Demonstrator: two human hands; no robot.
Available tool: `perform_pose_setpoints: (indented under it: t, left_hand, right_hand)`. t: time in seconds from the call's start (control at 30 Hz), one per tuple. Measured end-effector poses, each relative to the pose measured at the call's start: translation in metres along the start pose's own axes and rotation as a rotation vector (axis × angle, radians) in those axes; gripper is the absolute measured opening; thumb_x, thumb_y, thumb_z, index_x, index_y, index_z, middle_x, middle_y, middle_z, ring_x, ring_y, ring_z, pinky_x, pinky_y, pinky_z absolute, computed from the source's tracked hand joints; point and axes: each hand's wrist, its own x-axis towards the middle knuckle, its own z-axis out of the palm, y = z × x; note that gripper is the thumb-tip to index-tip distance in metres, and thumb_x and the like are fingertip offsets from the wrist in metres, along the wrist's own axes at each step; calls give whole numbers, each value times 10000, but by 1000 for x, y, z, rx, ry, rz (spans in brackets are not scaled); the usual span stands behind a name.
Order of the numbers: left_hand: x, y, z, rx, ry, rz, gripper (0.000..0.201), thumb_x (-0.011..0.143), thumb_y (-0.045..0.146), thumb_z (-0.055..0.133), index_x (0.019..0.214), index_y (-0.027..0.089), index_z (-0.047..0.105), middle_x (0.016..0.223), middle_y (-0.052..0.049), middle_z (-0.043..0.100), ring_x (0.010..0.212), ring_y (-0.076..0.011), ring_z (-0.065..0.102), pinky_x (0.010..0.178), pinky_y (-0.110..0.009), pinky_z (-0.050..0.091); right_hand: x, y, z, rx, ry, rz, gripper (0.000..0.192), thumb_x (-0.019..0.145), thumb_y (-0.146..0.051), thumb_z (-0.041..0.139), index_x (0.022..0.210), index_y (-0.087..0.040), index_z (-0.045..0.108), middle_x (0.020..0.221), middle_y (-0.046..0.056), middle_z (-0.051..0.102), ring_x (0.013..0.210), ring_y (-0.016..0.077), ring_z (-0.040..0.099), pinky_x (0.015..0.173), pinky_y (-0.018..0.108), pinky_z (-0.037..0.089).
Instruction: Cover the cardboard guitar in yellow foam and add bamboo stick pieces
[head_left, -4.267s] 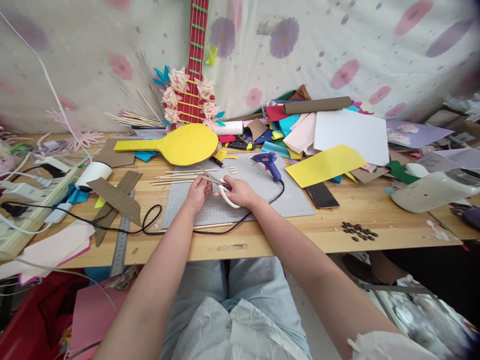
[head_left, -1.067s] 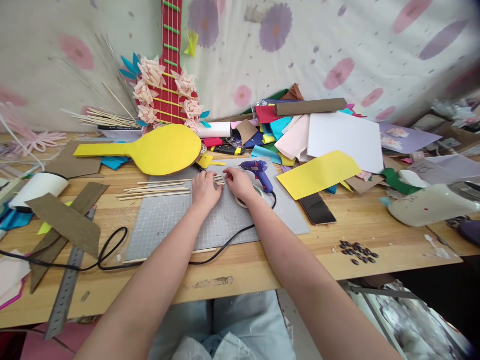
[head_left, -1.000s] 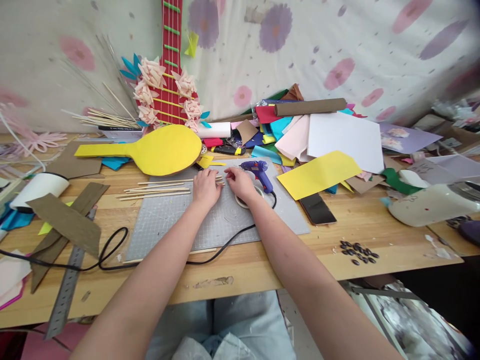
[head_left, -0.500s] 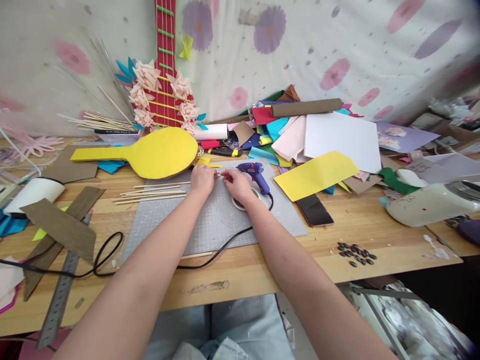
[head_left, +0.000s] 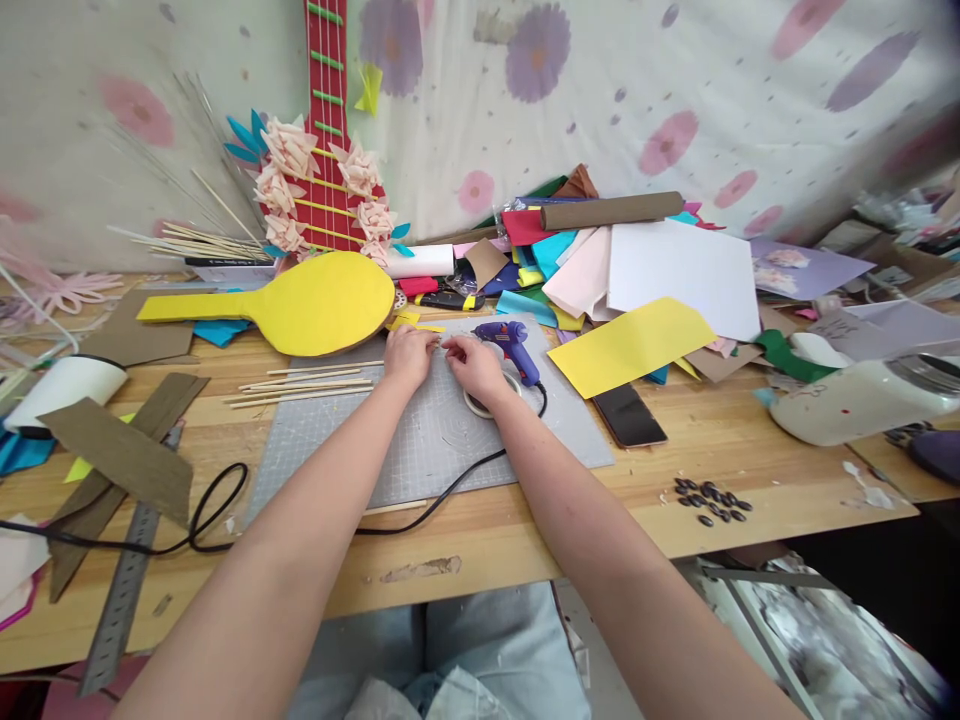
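Over the far part of the grey cutting mat (head_left: pixel 450 450), my left hand (head_left: pixel 409 356) and my right hand (head_left: pixel 474 370) meet almost fingertip to fingertip. Both are closed in a pinch; whatever is between the fingers is too small to make out. Just right of my right hand lies a purple glue gun (head_left: pixel 511 346), its black cord running across the mat. A roll of tape (head_left: pixel 480 405) is partly hidden under my right wrist. Thin wooden sticks (head_left: pixel 315 386) lie left of my left hand. Behind them rests a yellow guitar-shaped cutout (head_left: pixel 326 305).
A red paper guitar (head_left: pixel 330 190) with pale flowers leans on the wall. Coloured paper and a yellow sheet (head_left: pixel 637 345) fill the back right, near a phone (head_left: pixel 630 415). Black beads (head_left: pixel 712 502) lie right; a steel ruler (head_left: pixel 120 610) and brown strips (head_left: pixel 124 455) lie left.
My hands stay in nearly the same place with only slight finger movement. The view has shifted a little; the things on the table have not moved.
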Motion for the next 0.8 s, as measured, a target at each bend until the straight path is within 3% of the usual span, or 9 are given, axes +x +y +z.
perform_pose_setpoints:
  t: [0.17, 0.27, 0.53, 0.67, 0.8]
  left_hand:
    - [-14, 0, -11, -58, 46, 130, 323, 816, 132, 464, 1080, 190, 642, 1094, -48, 652, 1042, -224, 524, 898, -359, 381]
    - [-32, -9, -24, -81, 58, 132, 282, 841, 159, 419, 1017, 184, 638, 1058, -59, 652, 995, -213, 552, 875, -341, 400]
    - [-66, -42, -55, -72, 14, -188, 223, 884, 205, 300, 900, 181, 521, 892, -86, 614, 856, -216, 570, 731, -324, 412]
    - [-77, -50, -55, -47, 46, -264, 217, 899, 252, 295, 827, 200, 494, 830, -71, 607, 778, -210, 566, 645, -303, 372]
    - [-86, -53, -50, 4, 159, -331, 243, 907, 258, 281, 745, 208, 455, 724, -62, 574, 693, -206, 544, 591, -301, 314]
  right_hand:
    - [-1, -2, -2, -22, -12, 8, 286, 761, -78, 461, 989, -149, 618, 908, 38, 667, 832, 134, 597, 823, 257, 445]
    - [-2, -5, -3, -82, -42, 5, 289, 783, -85, 438, 1001, -165, 611, 931, 36, 662, 871, 134, 588, 837, 258, 434]
    - [11, -12, 7, -444, -109, 52, 199, 843, -250, 477, 963, -180, 618, 1045, 81, 612, 971, 210, 558, 784, 300, 439]
    - [22, -14, 12, -595, -167, 16, 212, 852, -264, 479, 987, -162, 606, 1045, 104, 610, 962, 215, 571, 758, 293, 447]
    - [29, -17, 12, -693, -226, -32, 244, 876, -202, 407, 1010, -139, 602, 1044, 126, 616, 944, 216, 592, 752, 302, 459]
